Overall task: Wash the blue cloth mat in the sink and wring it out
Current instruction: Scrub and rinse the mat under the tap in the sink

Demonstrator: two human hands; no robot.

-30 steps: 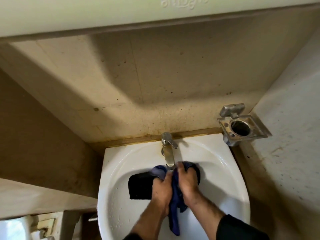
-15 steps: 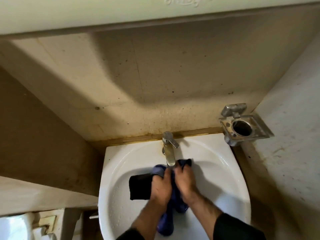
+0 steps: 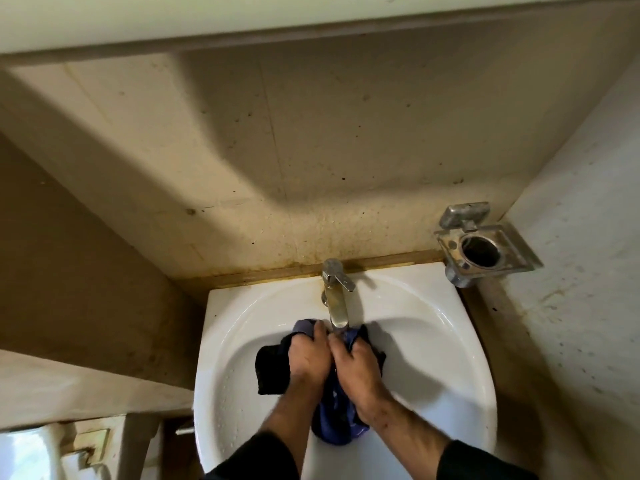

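Both hands, left hand (image 3: pixel 308 358) and right hand (image 3: pixel 356 370), nearer the tap (image 3: pixel 337 306), gripping blue mat (image 3: pixel 337 420) over white sink (image 3: pixel 446 341), stained walls.

Both hands, left hand (image 3: pixel 308 358) and right hand (image 3: pixel 356 367), apparently gripping blue cloth mat (image 3: pixel 334 420) under tap (image 3: pixel 337 306).

Two bare forearms enter from the bottom edge, at about 6 o'clock. Each wears a dark, nearly black sleeve pushed up short of the wrist: the left sleeve (image 3: pixel 258 459) and the right sleeve (image 3: pixel 485 462). The left hand (image 3: pixel 308 358) and right hand (image 3: pixel 358 370) are ungloved, with no rings or watch showing.
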